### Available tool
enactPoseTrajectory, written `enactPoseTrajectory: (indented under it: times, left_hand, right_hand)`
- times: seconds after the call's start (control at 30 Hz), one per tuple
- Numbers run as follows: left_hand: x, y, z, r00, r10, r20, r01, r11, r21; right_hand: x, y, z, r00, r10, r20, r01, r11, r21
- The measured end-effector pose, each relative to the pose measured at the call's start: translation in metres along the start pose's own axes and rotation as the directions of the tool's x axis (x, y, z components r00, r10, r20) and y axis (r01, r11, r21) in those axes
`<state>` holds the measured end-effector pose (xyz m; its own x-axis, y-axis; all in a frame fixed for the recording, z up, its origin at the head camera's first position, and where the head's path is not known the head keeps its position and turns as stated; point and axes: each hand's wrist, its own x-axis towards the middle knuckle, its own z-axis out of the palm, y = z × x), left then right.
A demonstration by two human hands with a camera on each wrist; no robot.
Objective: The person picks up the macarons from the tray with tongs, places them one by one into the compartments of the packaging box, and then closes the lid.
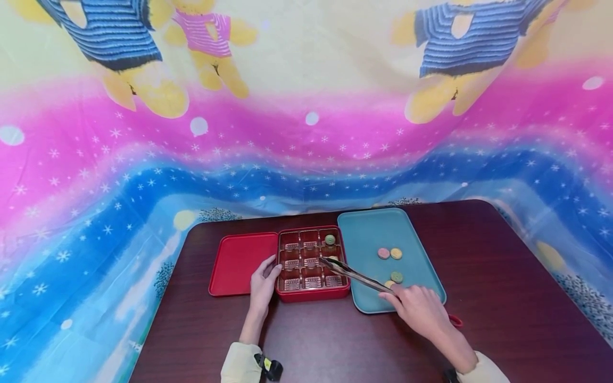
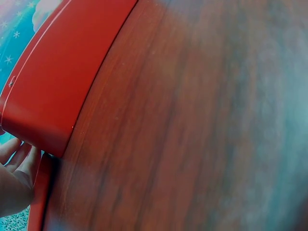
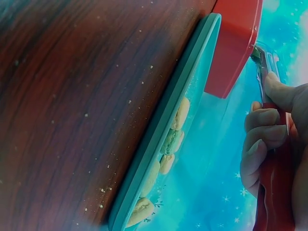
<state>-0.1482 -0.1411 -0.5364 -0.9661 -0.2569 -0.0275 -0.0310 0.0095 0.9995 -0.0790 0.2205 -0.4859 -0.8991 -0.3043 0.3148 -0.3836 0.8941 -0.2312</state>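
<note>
We see the right hand [image 1: 421, 311] grasping the red handle [image 3: 276, 192] of shiny metal tongs [image 1: 361, 276]. Tips at a round yellow macaron [image 1: 333, 259], middle-right cell of the glossy brown nine-cell insert [image 1: 313, 282] in the red box [image 1: 313, 296]; we can't tell if pinched. Left hand [image 1: 262, 286] unclenched, fingers touching the box's smooth left wall. Green macaron [image 1: 330, 240] in back-right cell. Matte teal tray [image 1: 373, 229] right of box, pastel macarons [image 1: 383, 254] on it.
</note>
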Motion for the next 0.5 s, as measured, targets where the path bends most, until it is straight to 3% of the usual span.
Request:
enactPoseTrajectory:
  times: [0.5]
  left_hand:
    - [-0.0001,-0.0010,0.0002,1.000,0.005,0.005,-0.005,1.000,0.007]
  right_hand:
    - [-0.0035,0.0005,0.0036,1.000,-0.006,-0.019,0.005,0.999,-0.035]
